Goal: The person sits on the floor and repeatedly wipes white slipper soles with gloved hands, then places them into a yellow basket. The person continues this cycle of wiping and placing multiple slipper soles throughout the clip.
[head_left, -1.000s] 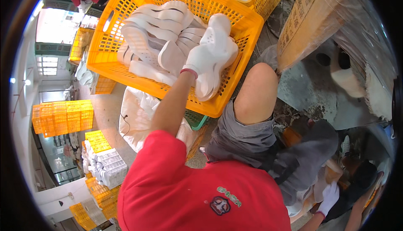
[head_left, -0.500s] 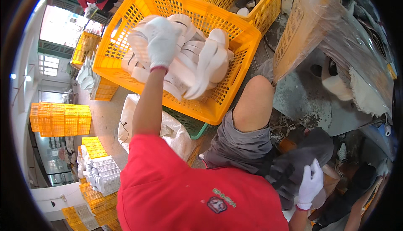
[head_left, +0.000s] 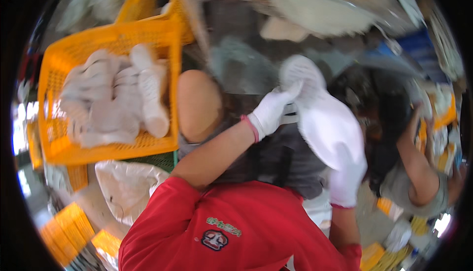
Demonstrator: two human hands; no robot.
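Holding a white sole (head_left: 327,118) aslant over the lap (head_left: 295,160), pinching its edge near the upper end with the gloved left hand (head_left: 272,111), grasping its lower end with the blurred right hand (head_left: 347,180), sitting beside an orange basket (head_left: 116,157) of piled soles (head_left: 113,113).

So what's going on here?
A person is holding a long white shoe sole in front of them. The white-gloved right hand grips its broader end, and the white-gloved left hand is at its edge nearer the narrower end. More pale shoe soles lie piled in a yellow-orange perforated plastic crate to the left.
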